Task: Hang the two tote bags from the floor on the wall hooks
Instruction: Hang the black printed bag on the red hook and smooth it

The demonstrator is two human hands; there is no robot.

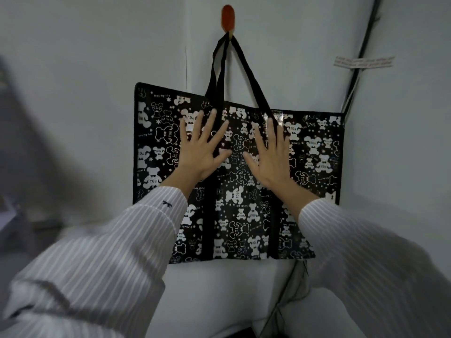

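Tote bag (240, 215) hangs from orange hook (228, 18) — pale wall (97, 57).

The light is dim, cool and flat, leaving the wall (73, 57) grey-blue, with a broad soft shadow down the left side. A small patch of glare shines on the bag (239, 198) near its top edge. The sleeves (97, 264) are smeared by blur at the lower corners, and the wide lens bows the bag's edges.

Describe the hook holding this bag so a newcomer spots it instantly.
Start at the pale wall and find the black tote bag with white bears. Follow its handles up to the hook: an orange-red oval, the only brightly coloured thing there.
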